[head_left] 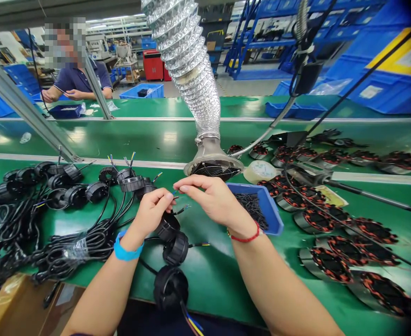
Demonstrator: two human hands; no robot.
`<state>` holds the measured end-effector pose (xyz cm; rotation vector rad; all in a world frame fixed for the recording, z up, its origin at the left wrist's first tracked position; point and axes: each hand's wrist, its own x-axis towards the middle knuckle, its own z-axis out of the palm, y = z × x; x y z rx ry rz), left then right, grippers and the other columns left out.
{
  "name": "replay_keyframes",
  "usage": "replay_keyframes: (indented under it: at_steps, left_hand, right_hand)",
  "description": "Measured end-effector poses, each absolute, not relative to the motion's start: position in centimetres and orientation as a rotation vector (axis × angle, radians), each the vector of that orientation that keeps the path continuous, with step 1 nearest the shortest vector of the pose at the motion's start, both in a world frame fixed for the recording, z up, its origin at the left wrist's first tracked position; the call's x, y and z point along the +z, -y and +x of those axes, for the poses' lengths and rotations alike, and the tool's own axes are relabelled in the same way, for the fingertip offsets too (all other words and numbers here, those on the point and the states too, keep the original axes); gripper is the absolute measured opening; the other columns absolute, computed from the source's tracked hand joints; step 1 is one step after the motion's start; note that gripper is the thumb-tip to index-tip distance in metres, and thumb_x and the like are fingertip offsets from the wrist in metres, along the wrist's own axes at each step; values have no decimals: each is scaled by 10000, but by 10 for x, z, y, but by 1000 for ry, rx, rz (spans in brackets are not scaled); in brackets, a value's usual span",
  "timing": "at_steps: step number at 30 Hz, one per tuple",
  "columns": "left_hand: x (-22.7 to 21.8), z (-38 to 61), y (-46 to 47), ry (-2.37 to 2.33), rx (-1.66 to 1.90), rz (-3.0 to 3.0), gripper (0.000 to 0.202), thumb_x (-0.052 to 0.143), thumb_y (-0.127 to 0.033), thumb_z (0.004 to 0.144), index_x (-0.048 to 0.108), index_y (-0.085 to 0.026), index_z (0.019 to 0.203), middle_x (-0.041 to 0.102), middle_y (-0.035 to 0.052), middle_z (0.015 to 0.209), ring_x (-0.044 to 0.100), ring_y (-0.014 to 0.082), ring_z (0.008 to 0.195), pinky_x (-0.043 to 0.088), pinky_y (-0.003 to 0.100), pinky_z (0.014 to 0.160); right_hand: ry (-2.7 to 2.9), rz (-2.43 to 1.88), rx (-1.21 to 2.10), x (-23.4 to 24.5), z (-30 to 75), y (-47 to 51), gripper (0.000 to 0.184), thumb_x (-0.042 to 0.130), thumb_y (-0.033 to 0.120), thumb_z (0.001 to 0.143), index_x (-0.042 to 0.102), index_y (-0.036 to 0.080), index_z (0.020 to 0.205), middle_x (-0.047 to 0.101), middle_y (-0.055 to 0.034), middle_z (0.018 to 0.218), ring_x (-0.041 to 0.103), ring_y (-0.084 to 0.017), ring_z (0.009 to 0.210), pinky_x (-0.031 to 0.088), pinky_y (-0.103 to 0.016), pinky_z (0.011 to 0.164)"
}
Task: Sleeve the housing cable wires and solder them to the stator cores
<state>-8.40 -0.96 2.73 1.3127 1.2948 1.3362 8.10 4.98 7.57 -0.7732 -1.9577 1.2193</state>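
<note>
My left hand [156, 207], a blue band at its wrist, is closed in a pinch on a thin cable end, with a short dark tip showing past the fingertips. Close beside it, my right hand [210, 196] pinches thumb and forefinger together; what lies between them is too small to make out. Below the hands are round black plastic housings [175, 249] with cables, and stripped coloured wires [200, 244] stick out of one. Under my right hand stands a blue bin [273, 217] of short black tubes [250, 207].
Several copper-wound stators [326, 263] line the right side. Bundled black cables [75, 249] and more housings crowd the left. A foil exhaust duct [205, 98] ends in a hood [212, 163] just beyond my hands. Across the green bench [138, 130] sits another person [82, 79].
</note>
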Motion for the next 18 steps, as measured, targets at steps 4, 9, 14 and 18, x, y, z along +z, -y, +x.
replay_keyframes:
  at_steps: [4,9,14,18]
  left_hand:
    - [28,-84,9,-1292,1345,1326,315,600,-425,833,606,-156,669,607,1,628,519,101,546,443,218,549]
    - [28,-85,10,-1284,1314,1376,311,584,-405,844,590,-157,657,582,-6,605,516,107,551,430,223,556]
    - [28,-85,12,-1297,1319,1375,292,523,-364,879,569,-156,678,549,-15,612,505,105,574,417,225,577]
    - [25,-85,14,-1301,1317,1408,268,498,-337,873,594,-146,711,572,1,643,537,115,612,439,236,612]
  right_hand:
    - [2017,-779,1196,76,79,-48,200,553,221,868,746,195,912,764,-25,967,696,-165,910,519,-284,854]
    - [2079,-810,1144,75,78,-47,203,543,220,880,744,199,896,765,-19,936,697,-158,866,522,-263,800]
    - [2278,-837,813,67,70,-43,278,483,301,937,746,209,936,752,-50,923,682,-197,861,514,-334,816]
    - [2331,-882,785,70,83,-48,441,389,460,944,651,217,1203,707,-89,1171,679,-251,1042,521,-425,938]
